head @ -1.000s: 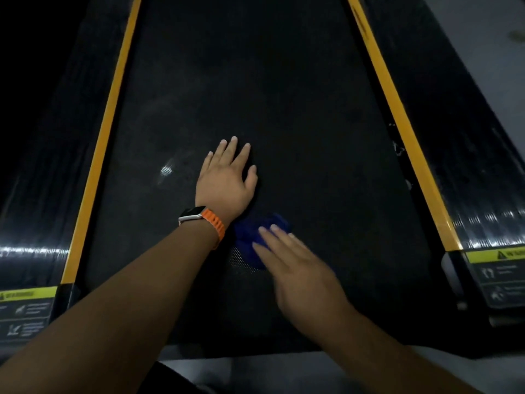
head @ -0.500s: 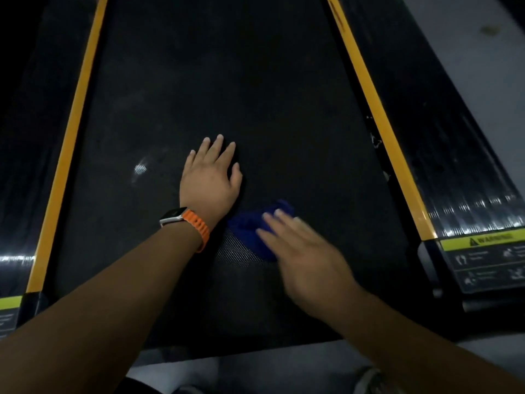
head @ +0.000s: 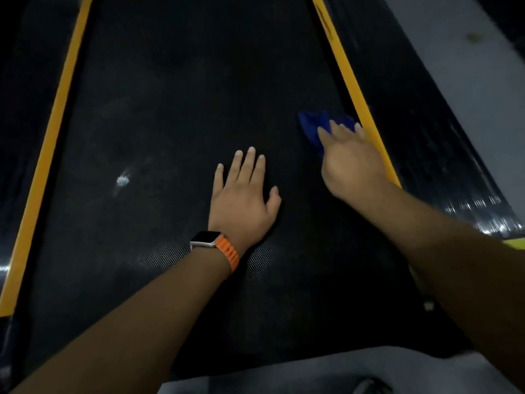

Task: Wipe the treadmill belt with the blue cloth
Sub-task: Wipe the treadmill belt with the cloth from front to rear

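The treadmill belt [head: 170, 109] runs away from the person along the centre of the view. A left edge stripe [head: 56, 109] and a right edge stripe [head: 343, 66] border it, with the left side rail [head: 17, 109] and right side rail [head: 426, 123] outboard of them. The floor [head: 468, 66] lies right of the right rail. The left hand [head: 244, 200] rests flat on the belt near its middle, with a watch [head: 204, 239] on the wrist. The right hand [head: 352, 163] lies ahead and to the right, apart from the left hand, its fingers on the cloth [head: 312, 123]. The cloth lies on the belt, just beside the right edge stripe.
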Demonstrator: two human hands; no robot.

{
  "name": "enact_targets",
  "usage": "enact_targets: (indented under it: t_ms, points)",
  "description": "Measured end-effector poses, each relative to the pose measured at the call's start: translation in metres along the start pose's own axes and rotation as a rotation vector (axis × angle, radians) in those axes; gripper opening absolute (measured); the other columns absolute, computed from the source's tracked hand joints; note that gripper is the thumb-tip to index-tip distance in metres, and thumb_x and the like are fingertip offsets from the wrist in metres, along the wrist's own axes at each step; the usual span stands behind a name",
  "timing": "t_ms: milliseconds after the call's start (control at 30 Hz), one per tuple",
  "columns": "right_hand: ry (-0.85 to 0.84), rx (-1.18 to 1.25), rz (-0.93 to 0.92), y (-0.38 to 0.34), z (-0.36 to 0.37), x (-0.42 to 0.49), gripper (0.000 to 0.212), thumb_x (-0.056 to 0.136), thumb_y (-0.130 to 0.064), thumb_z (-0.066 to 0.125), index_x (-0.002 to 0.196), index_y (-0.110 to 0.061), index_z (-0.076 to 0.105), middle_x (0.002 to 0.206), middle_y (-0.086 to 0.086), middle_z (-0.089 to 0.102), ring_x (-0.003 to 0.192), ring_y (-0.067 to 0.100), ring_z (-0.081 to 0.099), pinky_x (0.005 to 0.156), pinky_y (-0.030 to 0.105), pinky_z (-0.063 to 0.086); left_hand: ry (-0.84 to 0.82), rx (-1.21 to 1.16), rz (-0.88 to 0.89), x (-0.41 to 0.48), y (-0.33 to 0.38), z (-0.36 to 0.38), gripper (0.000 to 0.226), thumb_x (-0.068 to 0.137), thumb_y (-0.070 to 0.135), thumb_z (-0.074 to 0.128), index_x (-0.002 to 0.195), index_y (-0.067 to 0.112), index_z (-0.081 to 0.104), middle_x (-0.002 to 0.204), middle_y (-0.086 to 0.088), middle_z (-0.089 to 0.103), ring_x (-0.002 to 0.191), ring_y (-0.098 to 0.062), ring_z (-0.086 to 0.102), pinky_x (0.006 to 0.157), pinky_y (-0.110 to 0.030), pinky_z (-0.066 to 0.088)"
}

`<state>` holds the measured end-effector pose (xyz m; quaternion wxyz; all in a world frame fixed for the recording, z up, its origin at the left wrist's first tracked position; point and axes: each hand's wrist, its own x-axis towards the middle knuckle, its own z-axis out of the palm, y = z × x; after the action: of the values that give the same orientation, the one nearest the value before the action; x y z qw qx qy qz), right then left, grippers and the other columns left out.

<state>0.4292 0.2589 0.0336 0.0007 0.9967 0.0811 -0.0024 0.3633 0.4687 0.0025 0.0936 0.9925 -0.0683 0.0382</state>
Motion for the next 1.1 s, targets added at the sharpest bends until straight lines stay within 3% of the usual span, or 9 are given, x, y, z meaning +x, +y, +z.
enact_targets:
  t_ms: [167, 267, 467, 533, 667, 767, 900, 1000, 1100]
  points:
    - [-0.041, 0.046, -0.102, 0.011, 0.005, -0.094, 0.063, 0.091, -0.011, 0.049, 0.151, -0.007, 0.033, 0.157, 0.017, 0.030, 0.145, 0.032, 0.028, 0.121, 0.041, 0.014, -0.028, 0.005, -0.011, 0.002, 0.003, -0.001, 0.072, 0.099, 0.052, 0.026, 0.160, 0.014, 0.031, 0.170, -0.006, 0.023, 0.158, -0.024, 0.016, 0.128, -0.053, 0.013]
    - [-0.023, 0.123, -0.075, 0.006, 0.006, -0.047, 0.063, 0.091, -0.003, 0.047, 0.152, -0.006, 0.031, 0.159, 0.016, 0.024, 0.148, 0.030, 0.020, 0.123, 0.038, 0.007, -0.018, 0.003, -0.014, 0.001, 0.004, -0.001, 0.072, 0.099, 0.052, 0.028, 0.160, 0.014, 0.033, 0.170, -0.007, 0.024, 0.158, -0.024, 0.017, 0.127, -0.054, 0.014]
    - [-0.010, 0.213, 0.021, -0.016, 0.001, 0.066, 0.061, 0.093, -0.007, 0.052, 0.150, -0.007, 0.032, 0.159, 0.016, 0.025, 0.147, 0.031, 0.021, 0.122, 0.042, 0.015, -0.008, 0.000, -0.005, 0.001, 0.002, 0.001, 0.071, 0.100, 0.052, 0.028, 0.160, 0.016, 0.033, 0.170, -0.005, 0.024, 0.158, -0.022, 0.016, 0.128, -0.052, 0.013]
    - [-0.020, 0.201, -0.082, -0.011, 0.006, 0.026, 0.062, 0.092, -0.005, 0.049, 0.152, -0.009, 0.030, 0.160, 0.015, 0.023, 0.149, 0.030, 0.019, 0.123, 0.040, 0.013, -0.016, -0.017, -0.008, 0.002, 0.001, 0.001, 0.070, 0.100, 0.052, 0.029, 0.160, 0.016, 0.032, 0.170, -0.004, 0.023, 0.158, -0.022, 0.015, 0.128, -0.052, 0.013]
    - [-0.105, 0.192, -0.496, 0.004, 0.007, -0.117, 0.063, 0.085, -0.015, 0.039, 0.149, -0.016, 0.038, 0.157, 0.008, 0.033, 0.147, 0.024, 0.026, 0.120, 0.039, 0.018, -0.033, -0.048, 0.007, 0.003, -0.003, -0.002, 0.071, 0.099, 0.054, 0.029, 0.161, 0.018, 0.032, 0.171, -0.002, 0.021, 0.159, -0.019, 0.013, 0.129, -0.049, 0.010]
    - [-0.186, 0.190, -0.682, 0.003, 0.005, -0.125, 0.070, 0.082, -0.020, 0.043, 0.150, -0.029, 0.030, 0.159, -0.002, 0.027, 0.147, 0.017, 0.023, 0.120, 0.037, 0.025, -0.057, -0.088, 0.039, 0.001, -0.013, -0.007, 0.070, 0.100, 0.052, 0.026, 0.161, 0.019, 0.030, 0.171, -0.001, 0.019, 0.159, -0.016, 0.011, 0.129, -0.043, 0.006]
    - [-0.035, 0.228, -0.445, -0.028, 0.005, 0.006, 0.065, 0.091, -0.002, 0.048, 0.151, -0.019, 0.032, 0.161, 0.003, 0.022, 0.149, 0.019, 0.018, 0.120, 0.030, 0.003, -0.022, -0.091, 0.069, -0.008, -0.020, -0.006, 0.066, 0.102, 0.045, 0.026, 0.160, 0.014, 0.034, 0.170, -0.002, 0.024, 0.158, -0.017, 0.016, 0.129, -0.042, 0.013]
    - [0.003, 0.283, -0.188, -0.048, 0.000, 0.106, 0.058, 0.097, -0.007, 0.046, 0.152, -0.016, 0.031, 0.161, 0.009, 0.024, 0.148, 0.024, 0.022, 0.122, 0.038, 0.017, 0.000, -0.080, 0.063, -0.010, -0.019, -0.004, 0.065, 0.103, 0.044, 0.027, 0.159, 0.012, 0.035, 0.169, -0.002, 0.026, 0.158, -0.016, 0.017, 0.129, -0.038, 0.010]
    - [0.002, 0.235, -0.299, -0.040, 0.007, 0.085, 0.054, 0.096, -0.005, 0.048, 0.148, -0.014, 0.040, 0.157, 0.012, 0.033, 0.146, 0.027, 0.029, 0.120, 0.041, 0.024, 0.025, -0.077, 0.061, -0.010, -0.019, -0.001, 0.063, 0.103, 0.042, 0.031, 0.158, 0.012, 0.038, 0.168, -0.003, 0.029, 0.157, -0.017, 0.020, 0.129, -0.040, 0.014]
